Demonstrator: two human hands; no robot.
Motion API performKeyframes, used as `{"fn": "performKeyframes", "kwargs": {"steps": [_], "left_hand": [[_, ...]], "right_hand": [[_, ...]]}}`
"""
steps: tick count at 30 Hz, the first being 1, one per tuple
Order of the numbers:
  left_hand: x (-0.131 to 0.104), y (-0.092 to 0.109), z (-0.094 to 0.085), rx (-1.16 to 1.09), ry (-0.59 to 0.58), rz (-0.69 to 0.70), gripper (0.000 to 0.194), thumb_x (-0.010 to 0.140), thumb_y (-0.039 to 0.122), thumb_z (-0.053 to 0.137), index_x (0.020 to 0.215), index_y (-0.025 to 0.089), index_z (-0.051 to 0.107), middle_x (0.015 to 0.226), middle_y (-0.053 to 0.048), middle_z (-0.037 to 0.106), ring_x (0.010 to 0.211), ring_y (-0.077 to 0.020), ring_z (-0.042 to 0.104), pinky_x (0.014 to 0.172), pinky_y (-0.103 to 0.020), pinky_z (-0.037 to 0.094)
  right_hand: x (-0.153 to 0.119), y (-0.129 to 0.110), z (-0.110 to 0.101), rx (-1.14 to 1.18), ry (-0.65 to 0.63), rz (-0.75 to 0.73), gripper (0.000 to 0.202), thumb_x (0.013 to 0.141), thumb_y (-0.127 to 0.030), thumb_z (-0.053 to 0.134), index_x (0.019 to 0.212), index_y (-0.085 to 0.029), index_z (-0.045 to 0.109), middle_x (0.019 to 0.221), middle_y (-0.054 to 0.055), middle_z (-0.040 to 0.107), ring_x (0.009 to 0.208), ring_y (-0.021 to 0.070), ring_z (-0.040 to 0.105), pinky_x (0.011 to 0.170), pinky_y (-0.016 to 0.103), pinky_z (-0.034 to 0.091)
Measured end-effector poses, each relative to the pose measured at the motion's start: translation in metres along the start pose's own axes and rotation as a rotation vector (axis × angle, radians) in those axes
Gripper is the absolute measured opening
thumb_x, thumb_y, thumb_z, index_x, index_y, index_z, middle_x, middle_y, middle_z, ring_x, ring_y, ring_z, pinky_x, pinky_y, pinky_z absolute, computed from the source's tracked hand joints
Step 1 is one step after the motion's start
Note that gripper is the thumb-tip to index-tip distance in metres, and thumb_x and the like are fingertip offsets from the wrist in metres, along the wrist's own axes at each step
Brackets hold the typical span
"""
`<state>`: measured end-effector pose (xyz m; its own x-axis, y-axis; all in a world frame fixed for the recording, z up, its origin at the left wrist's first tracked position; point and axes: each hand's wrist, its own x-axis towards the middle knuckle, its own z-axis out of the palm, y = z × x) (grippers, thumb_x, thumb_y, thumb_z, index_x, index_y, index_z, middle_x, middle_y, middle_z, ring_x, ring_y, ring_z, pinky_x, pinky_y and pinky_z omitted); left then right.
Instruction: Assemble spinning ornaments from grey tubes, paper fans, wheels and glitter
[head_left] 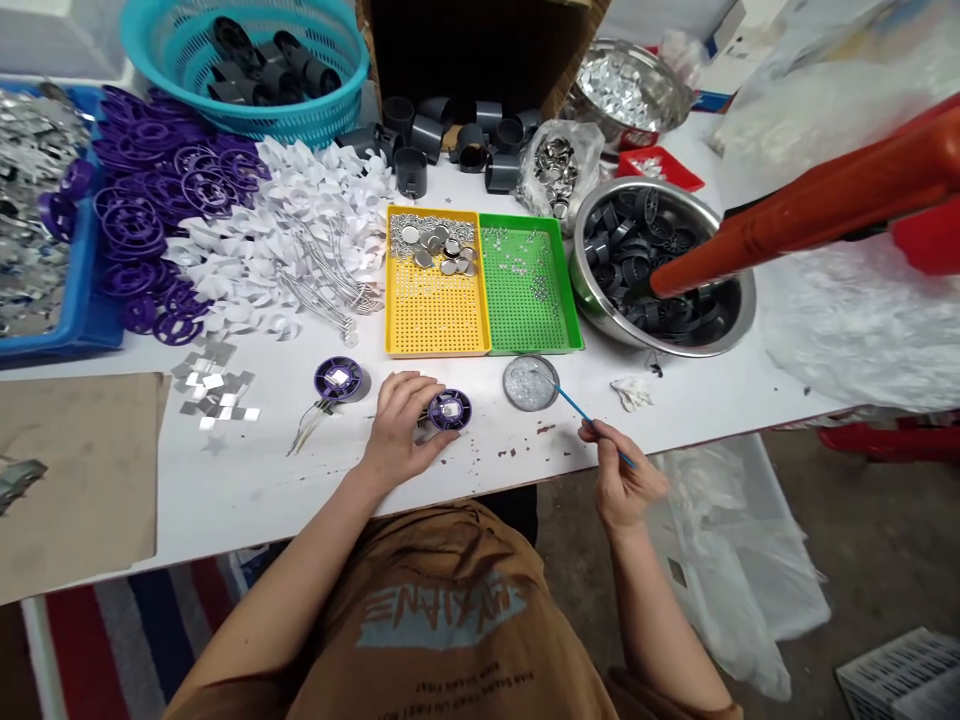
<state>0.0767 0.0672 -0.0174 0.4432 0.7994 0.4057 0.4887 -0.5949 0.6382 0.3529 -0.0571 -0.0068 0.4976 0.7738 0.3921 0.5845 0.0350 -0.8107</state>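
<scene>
The left hand (400, 430) is curled round a purple-faced round part (450, 409), thumb on its near side and fingers along its far left side; the part sits at the palm's right, just on the near side of the yellow tray (439, 325). The part is a short cylinder with its spoked purple face upward and a square metal piece in the middle of it; its axis stands roughly upright. The right hand (625, 478), well apart from the left and to the right of the yellow tray on the near side, pinches a thin blue stick (576, 405) between thumb and fingers. The stick's long axis slants from the hand away and leftward, its tip at a shallow dish (531, 407) of grey matter, which lies right of the yellow tray and a little nearer; whether the tip touches the contents I cannot tell.

A second round part (337, 379), purple face up, lies left of the yellow tray and nearer, its wires trailing toward the person. Square metal pieces (217, 390) are scattered farther left. Touching the yellow tray's right side is a green tray (525, 325), and beyond that a steel bowl (596, 302) of black parts. White curled pieces (300, 200) heap up left of the yellow tray, and purple rings (135, 190) farther left.
</scene>
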Motion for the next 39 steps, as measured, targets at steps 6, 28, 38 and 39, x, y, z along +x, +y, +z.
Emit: {"fn": "performKeyframes", "kwargs": {"steps": [6,28,38,39], "left_hand": [[-0.019,0.021,0.002,0.024,0.209,0.135,0.045,0.081,0.055,0.060,0.115,0.026,0.052,0.109,-0.009,0.063,0.103,-0.0278,0.057,0.092,-0.048,0.043],[0.002,0.112,0.087,0.144,-0.536,0.030,0.061,0.084,0.048,0.061,0.129,0.011,0.044,0.147,-0.023,0.037,0.113,-0.0345,0.053,0.091,-0.048,0.048],[0.003,0.112,0.086,0.162,-0.568,0.030,0.057,0.085,0.046,0.060,0.128,0.012,0.044,0.149,-0.021,0.035,0.115,-0.0331,0.052,0.093,-0.046,0.047],[0.002,0.111,0.086,0.164,-0.564,0.029,0.057,0.085,0.046,0.061,0.128,0.012,0.044,0.149,-0.021,0.035,0.115,-0.0331,0.053,0.093,-0.046,0.047]], "right_hand": [[-0.002,0.005,0.007,0.057,-0.026,0.008,0.023,0.089,-0.024,0.057,0.107,-0.024,0.071,0.095,0.005,0.076,0.078,0.0194,0.073,0.078,0.038,0.059],[-0.010,0.018,-0.012,0.388,0.110,0.360,0.019,0.086,-0.031,0.063,0.097,-0.018,0.072,0.081,0.006,0.076,0.073,0.0173,0.072,0.073,0.035,0.059],[0.013,0.024,0.003,0.755,0.109,0.712,0.028,0.078,-0.039,0.073,0.093,-0.016,0.071,0.083,0.006,0.075,0.067,0.0119,0.070,0.067,0.026,0.059],[0.012,0.023,0.003,0.693,0.116,0.646,0.027,0.079,-0.039,0.071,0.094,-0.016,0.072,0.083,0.006,0.076,0.067,0.0126,0.070,0.069,0.028,0.059]]}}
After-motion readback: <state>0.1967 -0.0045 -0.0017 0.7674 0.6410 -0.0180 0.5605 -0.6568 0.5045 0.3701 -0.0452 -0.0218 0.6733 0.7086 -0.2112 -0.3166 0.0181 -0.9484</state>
